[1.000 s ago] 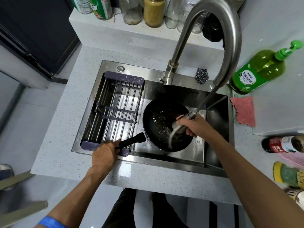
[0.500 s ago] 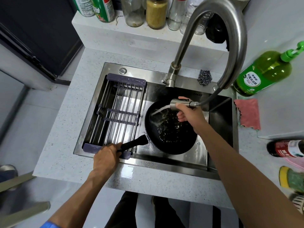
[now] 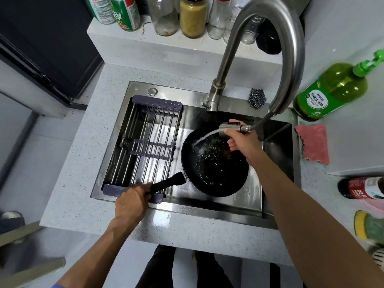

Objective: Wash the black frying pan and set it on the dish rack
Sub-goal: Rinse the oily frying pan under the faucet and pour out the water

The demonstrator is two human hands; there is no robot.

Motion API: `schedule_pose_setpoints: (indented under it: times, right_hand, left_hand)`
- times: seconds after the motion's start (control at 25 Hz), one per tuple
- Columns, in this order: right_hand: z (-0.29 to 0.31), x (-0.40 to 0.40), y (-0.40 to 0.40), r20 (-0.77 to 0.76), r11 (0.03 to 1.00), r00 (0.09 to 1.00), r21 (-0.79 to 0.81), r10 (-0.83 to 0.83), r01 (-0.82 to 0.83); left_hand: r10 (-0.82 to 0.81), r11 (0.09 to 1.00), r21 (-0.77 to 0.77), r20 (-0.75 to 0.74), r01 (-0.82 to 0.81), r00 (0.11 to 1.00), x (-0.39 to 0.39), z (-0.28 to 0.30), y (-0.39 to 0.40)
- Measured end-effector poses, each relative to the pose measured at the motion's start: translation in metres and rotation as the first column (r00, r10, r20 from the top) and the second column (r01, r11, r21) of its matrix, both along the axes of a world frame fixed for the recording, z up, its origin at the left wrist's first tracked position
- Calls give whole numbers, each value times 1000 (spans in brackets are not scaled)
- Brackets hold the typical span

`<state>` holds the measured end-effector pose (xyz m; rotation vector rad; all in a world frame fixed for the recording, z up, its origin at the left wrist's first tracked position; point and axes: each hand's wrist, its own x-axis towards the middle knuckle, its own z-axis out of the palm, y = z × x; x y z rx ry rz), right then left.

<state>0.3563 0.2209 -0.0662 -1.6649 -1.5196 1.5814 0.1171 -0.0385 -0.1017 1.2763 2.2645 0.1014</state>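
On my feed the black frying pan (image 3: 215, 163) sits down in the steel sink (image 3: 276, 146), just right of the dish rack (image 3: 145, 146), wet and speckled inside. Left hand (image 3: 133, 201) is clenched round the pan handle (image 3: 166, 183) at the sink's front edge. Right hand (image 3: 242, 140) grips the pull-out sprayer head (image 3: 225, 128), water hitting the pan's far-left inside. Green soap bottle (image 3: 330, 92) and pink cloth (image 3: 312, 143) sit on the surface to the right.

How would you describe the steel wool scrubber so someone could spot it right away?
Start at the steel sink and go to its back ledge, right of the faucet base. The steel wool scrubber is the small tangled ball of silver wire there, unlike the flat pink cloth and the green soap bottle nearby.
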Motion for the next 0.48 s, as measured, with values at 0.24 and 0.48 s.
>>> schedule_pose_setpoints:
  times: [0.24, 0.48]
  right_hand:
    - [-4, -8, -1, -32, 997, 997, 12, 74, -73]
    - [-6, 36, 16, 261, 993, 961, 39, 95, -109]
  left_hand:
    - [3, 1000, 7, -14, -3, 1000, 2, 2, 1]
    - [32, 999, 2, 4, -32, 999, 1, 0, 1]
